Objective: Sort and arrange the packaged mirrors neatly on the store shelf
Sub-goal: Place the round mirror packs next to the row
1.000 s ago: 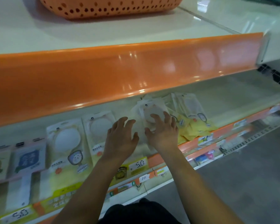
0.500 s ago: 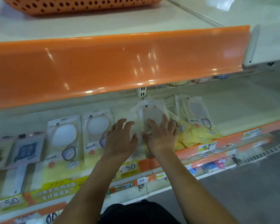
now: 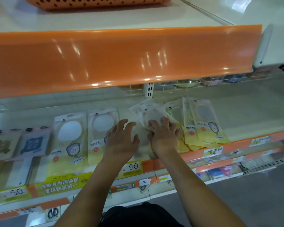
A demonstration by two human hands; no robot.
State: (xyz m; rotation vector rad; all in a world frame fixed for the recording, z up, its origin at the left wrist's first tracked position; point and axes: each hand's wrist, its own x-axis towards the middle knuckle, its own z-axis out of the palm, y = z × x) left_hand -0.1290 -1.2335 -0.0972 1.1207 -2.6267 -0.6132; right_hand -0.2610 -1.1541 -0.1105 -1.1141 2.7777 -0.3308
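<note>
the right hand rests on a messy pile of mirror packs in the middle of the shelf, fingers bent down on the top pack (probably to slide it straight). the left hand hovers just beside it with fingers spread and holds nothing, ready to help. the packs are flat, shiny plastic bags with yellow bottoms, and two neat packs lie in a row to the left.

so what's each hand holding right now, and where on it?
The right hand grips the loose pile of mirror packs at its lower part. The left hand is spread open beside it, holding nothing.
</note>
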